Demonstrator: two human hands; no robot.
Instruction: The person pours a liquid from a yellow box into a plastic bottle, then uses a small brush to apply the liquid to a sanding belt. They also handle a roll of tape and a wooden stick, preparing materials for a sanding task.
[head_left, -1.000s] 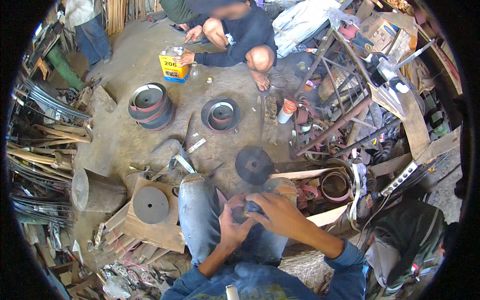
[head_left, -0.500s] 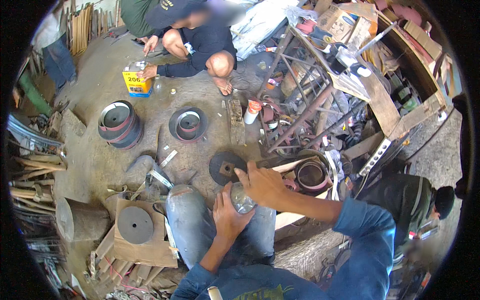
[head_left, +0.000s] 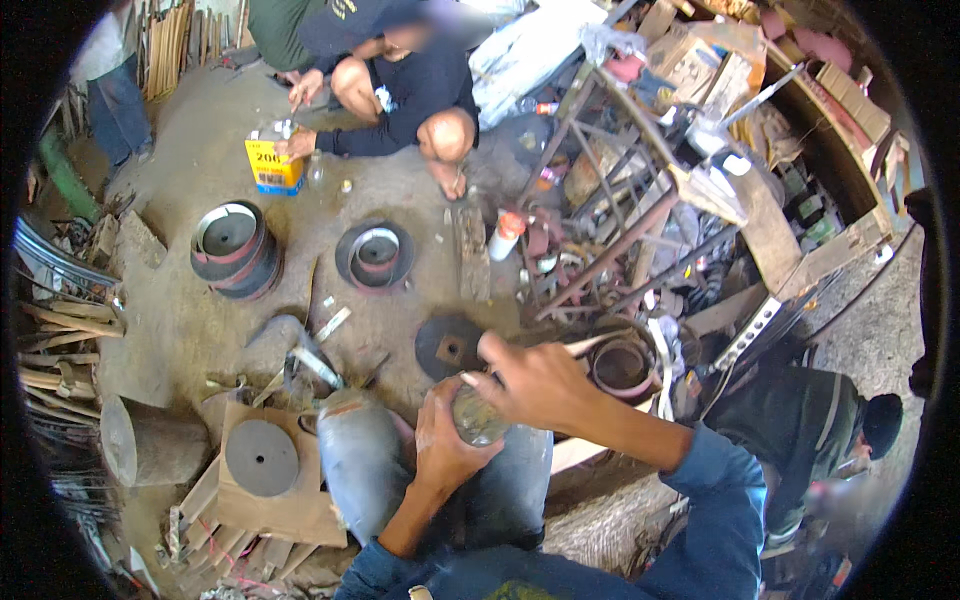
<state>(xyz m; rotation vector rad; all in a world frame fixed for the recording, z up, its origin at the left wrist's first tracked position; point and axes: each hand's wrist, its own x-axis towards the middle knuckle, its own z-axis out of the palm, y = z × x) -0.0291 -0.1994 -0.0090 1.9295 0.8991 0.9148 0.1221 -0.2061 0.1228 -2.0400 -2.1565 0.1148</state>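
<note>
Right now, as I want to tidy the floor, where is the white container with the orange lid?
In the head view, slightly right of and above centre, the white container sits just right of the wooden block, beyond the right hand.

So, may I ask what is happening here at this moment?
The person's left hand holds a round clear container. The right hand is at its far edge; its grip is unclear. A dark disc lies beyond on the floor. Opposite, a crouching co-worker's hand is on a yellow-and-blue can.
</note>
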